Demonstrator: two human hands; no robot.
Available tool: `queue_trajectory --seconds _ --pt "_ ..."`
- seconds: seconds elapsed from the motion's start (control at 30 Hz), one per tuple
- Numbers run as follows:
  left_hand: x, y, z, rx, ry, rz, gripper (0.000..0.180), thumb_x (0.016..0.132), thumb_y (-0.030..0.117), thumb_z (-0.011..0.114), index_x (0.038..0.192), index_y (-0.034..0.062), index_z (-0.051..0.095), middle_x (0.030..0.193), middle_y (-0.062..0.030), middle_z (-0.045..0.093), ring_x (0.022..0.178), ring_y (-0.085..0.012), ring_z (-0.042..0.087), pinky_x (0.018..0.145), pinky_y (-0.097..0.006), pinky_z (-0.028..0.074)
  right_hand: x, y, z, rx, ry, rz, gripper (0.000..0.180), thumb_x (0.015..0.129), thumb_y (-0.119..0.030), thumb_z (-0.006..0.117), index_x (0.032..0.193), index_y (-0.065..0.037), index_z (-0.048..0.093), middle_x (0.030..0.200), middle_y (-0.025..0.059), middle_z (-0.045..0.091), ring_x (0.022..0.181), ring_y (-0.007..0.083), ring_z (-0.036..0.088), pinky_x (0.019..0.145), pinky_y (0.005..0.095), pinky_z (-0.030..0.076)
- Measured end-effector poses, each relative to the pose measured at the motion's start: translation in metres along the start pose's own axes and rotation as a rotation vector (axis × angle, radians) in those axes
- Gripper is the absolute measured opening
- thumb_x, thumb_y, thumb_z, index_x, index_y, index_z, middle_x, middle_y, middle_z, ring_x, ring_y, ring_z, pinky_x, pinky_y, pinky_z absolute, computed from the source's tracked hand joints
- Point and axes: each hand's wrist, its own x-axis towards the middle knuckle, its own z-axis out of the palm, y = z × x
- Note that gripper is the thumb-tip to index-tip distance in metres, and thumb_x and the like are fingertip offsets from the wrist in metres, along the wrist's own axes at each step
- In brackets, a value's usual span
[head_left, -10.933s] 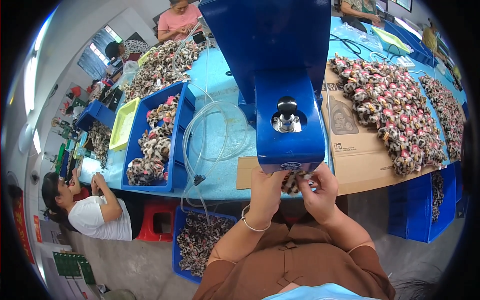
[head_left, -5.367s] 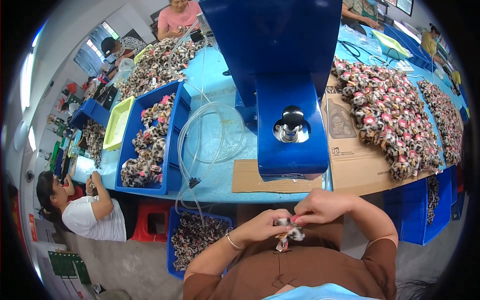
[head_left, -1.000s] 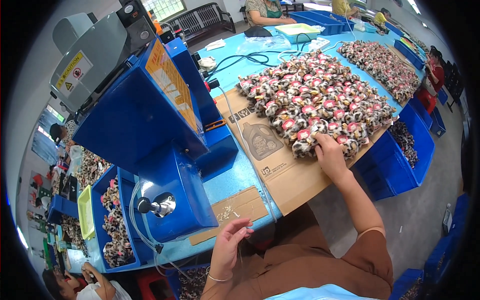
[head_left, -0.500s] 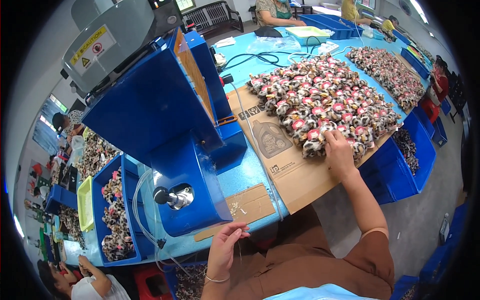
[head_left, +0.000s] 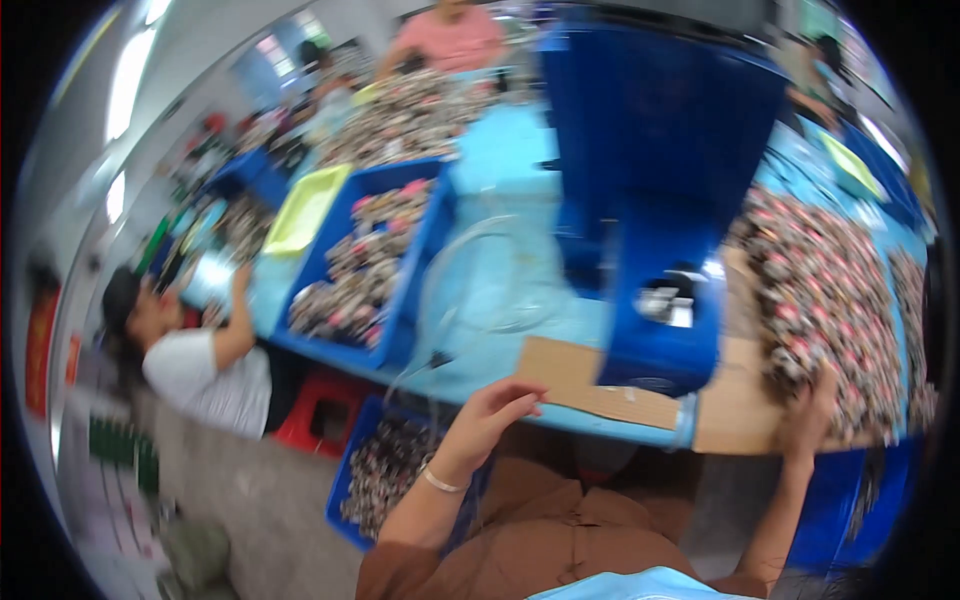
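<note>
One seated person in a white shirt [head_left: 205,360] is at the far left. Next, a blue rectangular plastic bin [head_left: 428,255] of spotted furry pieces [head_left: 345,285] stands on the light-blue desk [head_left: 505,145]. The left hand [head_left: 490,408] hangs at the desk's near edge, thumb and fingers slightly parted. Past a blue metal machine [head_left: 660,345], the right hand [head_left: 812,410] is at the near edge of a broad, pink-flecked furry pile [head_left: 838,300]; blur hides whether it grips anything.
</note>
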Motion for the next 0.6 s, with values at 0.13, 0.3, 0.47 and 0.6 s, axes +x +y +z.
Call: queue_trajectory --seconds 0.13,0.3,0.47,0.6 --pt "-0.012 0.019 -0.018 0.047 0.101 0.046 0.023 0.092 0.013 0.057 0.108 -0.0016 0.062 0.101 -0.0070 0.065 0.094 -0.0132 0.059 0.086 -0.027 0.046 -0.007 0.016 0.014 -0.146 -0.009 -0.018 0.036 0.088 0.000 0.048 0.124 0.004 0.049 0.129 0.0239 0.047 0.120 0.0393 0.046 0.099 0.0433 0.039" --pt "-0.024 0.045 -0.053 0.134 0.312 0.186 0.020 0.090 0.013 0.058 0.102 -0.0004 0.064 0.095 -0.0073 0.066 0.083 -0.0135 0.060 0.079 -0.027 0.047 0.010 0.037 0.036 -0.115 -0.064 -0.040 0.032 0.090 0.000 0.046 0.122 0.004 0.051 0.126 0.0222 0.050 0.117 0.0374 0.049 0.098 0.0409 0.040" --pt "0.008 0.083 -0.136 0.430 0.659 0.446 0.019 0.087 0.015 0.063 0.099 0.0009 0.066 0.087 -0.0058 0.067 0.072 -0.0119 0.059 0.066 -0.027 0.047 0.014 0.042 0.020 -0.091 -0.082 -0.033 0.031 0.092 -0.002 0.047 0.122 0.002 0.052 0.123 0.0209 0.053 0.114 0.0368 0.051 0.095 0.0397 0.041" --pt "0.033 0.104 -0.220 1.729 0.886 0.194 0.051 0.071 0.050 0.073 0.077 0.0003 0.063 0.073 -0.0167 0.062 0.067 -0.0335 0.061 0.061 -0.044 0.047 0.018 -0.032 -0.013 0.084 -0.042 -0.029 0.036 0.082 0.002 0.042 0.116 0.006 0.055 0.116 0.0253 0.056 0.111 0.0410 0.052 0.097 0.0450 0.040"
